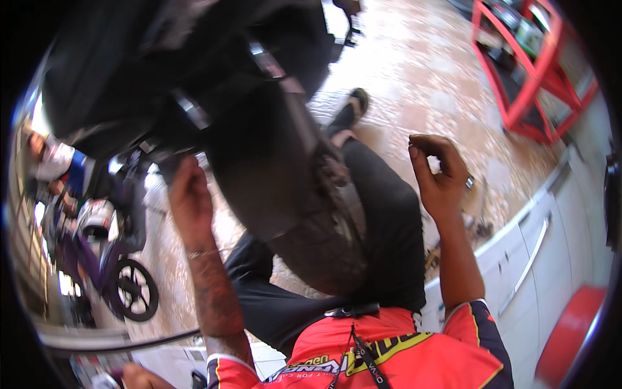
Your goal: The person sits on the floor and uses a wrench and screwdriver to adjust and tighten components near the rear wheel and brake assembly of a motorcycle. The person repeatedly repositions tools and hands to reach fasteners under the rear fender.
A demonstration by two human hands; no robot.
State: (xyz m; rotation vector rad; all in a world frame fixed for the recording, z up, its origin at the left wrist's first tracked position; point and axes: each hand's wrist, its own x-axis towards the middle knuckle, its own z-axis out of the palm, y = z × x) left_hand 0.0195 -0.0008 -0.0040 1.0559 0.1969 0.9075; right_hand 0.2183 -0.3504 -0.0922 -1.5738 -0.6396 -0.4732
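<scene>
A black motorcycle (259, 162) fills the upper left and middle, smeared by motion. Its dirty tire (324, 262) stands between my knees, with a dark mudguard over it. My left hand (191, 194) is raised at the motorcycle's left side, just below its dark underside. Blur hides what those fingers do and whether they touch it. Off to the right of the tire, my right hand (444, 170) hovers above my leg, away from the motorcycle. Its fingers curl with thumb and fingertip close together; a tiny dark bit may be pinched there, too small to name.
A red metal rack (518, 84) with bottles and other items stands at the upper right. White cabinets (525, 256) curve along the right, near a red round object (570, 337). At left is a purple motorcycle (97, 253) with a helmet (97, 219), and a person (58, 159) behind.
</scene>
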